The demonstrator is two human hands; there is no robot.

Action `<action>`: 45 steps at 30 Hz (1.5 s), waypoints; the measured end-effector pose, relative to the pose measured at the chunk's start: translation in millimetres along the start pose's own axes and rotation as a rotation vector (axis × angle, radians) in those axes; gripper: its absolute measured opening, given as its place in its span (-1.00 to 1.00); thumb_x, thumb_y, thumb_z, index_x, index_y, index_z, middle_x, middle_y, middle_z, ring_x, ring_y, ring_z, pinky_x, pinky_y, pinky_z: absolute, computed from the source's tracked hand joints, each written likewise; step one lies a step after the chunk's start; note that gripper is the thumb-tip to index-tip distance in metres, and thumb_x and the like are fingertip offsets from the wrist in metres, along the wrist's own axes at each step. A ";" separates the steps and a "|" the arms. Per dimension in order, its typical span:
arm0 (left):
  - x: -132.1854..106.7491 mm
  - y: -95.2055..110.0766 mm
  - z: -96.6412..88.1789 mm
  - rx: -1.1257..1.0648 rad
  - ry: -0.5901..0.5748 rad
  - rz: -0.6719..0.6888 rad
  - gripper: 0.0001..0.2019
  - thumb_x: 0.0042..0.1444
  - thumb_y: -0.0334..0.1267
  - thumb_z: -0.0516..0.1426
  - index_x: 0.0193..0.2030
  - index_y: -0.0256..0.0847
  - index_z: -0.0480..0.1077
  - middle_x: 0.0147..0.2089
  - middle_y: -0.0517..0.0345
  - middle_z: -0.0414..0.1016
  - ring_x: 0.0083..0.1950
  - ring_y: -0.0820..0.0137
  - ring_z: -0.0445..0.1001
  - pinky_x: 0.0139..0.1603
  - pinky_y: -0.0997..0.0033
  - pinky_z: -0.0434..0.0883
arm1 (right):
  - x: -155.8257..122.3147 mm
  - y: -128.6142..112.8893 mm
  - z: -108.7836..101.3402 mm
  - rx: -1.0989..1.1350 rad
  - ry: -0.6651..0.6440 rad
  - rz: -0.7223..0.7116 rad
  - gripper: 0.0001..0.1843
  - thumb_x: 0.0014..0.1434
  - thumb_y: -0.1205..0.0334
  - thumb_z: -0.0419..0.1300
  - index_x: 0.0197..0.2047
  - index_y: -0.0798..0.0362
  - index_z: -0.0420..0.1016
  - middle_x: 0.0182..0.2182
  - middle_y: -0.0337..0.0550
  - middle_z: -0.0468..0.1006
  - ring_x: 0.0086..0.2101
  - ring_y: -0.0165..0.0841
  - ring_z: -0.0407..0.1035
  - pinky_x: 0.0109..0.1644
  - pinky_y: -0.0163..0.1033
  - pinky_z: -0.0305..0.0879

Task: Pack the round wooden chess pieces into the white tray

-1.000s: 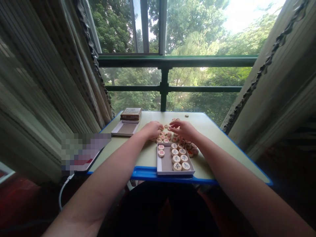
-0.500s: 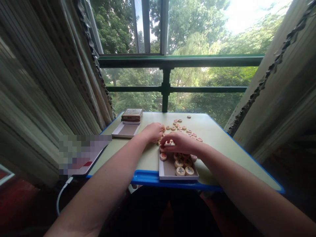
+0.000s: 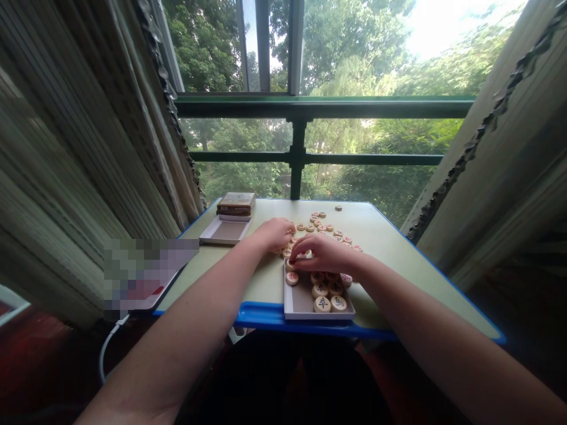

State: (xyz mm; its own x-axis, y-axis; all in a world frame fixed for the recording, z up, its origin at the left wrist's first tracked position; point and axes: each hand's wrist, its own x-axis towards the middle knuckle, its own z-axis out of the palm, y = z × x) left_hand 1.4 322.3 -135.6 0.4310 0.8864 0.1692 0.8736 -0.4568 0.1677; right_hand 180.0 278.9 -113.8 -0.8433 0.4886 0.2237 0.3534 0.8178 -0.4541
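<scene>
My right hand (image 3: 323, 250) reaches over the top left corner of a shallow white-walled box tray (image 3: 303, 304). Its thumb and fingertips pinch a round wooden xiangqi piece (image 3: 290, 265) at that corner. Just below lies a piece with a red character (image 3: 292, 278). Several pieces with black characters, one of them a front piece (image 3: 322, 304), fill the tray's right side, partly hidden under my right hand. Beyond the tray, my left hand (image 3: 278, 233) rests on the table with fingers curled at the loose pieces; what they hold is hidden.
Loose xiangqi pieces (image 3: 322, 228) are spread past my hands, with a lone piece (image 3: 338, 208) farther back. At the back left, another shallow box tray (image 3: 225, 230) lies before a closed box (image 3: 236, 203). The blue-edged table (image 3: 398, 283) stands by a green railing (image 3: 325, 108).
Both hands hold nearly the same places. The right fingertips have settled slightly closer over the piece at the tray's corner. The whole view has shifted very little.
</scene>
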 end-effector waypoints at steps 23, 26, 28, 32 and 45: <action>2.1 -18.1 0.3 -0.192 0.094 -0.416 -0.61 -0.05 -0.52 0.11 -0.04 -0.24 0.45 -0.06 -0.08 0.51 -0.05 0.26 0.46 -0.07 0.42 0.36 | -1.1 13.6 -10.7 -0.058 0.188 0.357 -0.81 0.04 0.32 0.13 -0.32 0.04 0.58 -0.34 -0.17 0.57 -0.33 -0.37 0.39 -0.23 -0.30 0.28; 2.2 -17.9 2.4 -0.203 0.094 -0.406 -0.60 -0.05 -0.52 0.12 -0.03 -0.24 0.44 -0.03 -0.09 0.50 -0.04 0.26 0.46 -0.08 0.44 0.36 | -0.9 32.2 -11.1 -0.264 0.303 0.436 -0.78 0.01 0.37 0.13 -0.29 0.06 0.57 -0.25 -0.10 0.56 -0.25 -0.29 0.39 -0.14 -0.23 0.28; 1.8 -16.7 2.1 -0.202 0.092 -0.402 -0.60 -0.06 -0.50 0.13 -0.02 -0.24 0.44 -0.03 -0.09 0.50 -0.05 0.26 0.46 -0.10 0.45 0.37 | -1.1 42.1 -10.2 -0.312 0.302 0.455 -0.77 0.01 0.35 0.14 -0.26 0.05 0.57 -0.21 -0.08 0.55 -0.20 -0.26 0.38 -0.09 -0.20 0.27; 0.7 -13.5 0.3 -0.196 0.085 -0.391 -0.62 -0.06 -0.48 0.15 -0.03 -0.25 0.45 -0.06 -0.06 0.52 -0.07 0.27 0.47 -0.10 0.47 0.37 | -0.4 46.1 -6.7 -0.259 0.210 0.410 -0.80 0.06 0.24 0.15 -0.30 0.02 0.60 -0.23 -0.11 0.57 -0.18 -0.24 0.37 -0.04 -0.18 0.25; -3.4 -8.1 -9.9 -0.377 -0.021 -0.405 -0.75 -0.14 -0.38 0.20 -0.24 -0.27 0.53 -0.32 0.08 0.57 -0.38 0.41 0.49 -0.45 0.55 0.34 | -0.5 42.4 -5.6 -0.303 0.197 0.320 -0.77 0.11 0.21 0.15 -0.19 -0.03 0.58 -0.13 -0.13 0.55 -0.10 -0.23 0.33 0.06 -0.10 0.15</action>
State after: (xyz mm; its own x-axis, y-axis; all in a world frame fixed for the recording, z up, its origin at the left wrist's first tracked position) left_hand -9.3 322.2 -127.9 0.0852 0.9964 0.0005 0.8309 -0.0713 0.5518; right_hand 197.6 315.0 -128.3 -0.5906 0.7546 0.2859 0.7094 0.6544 -0.2619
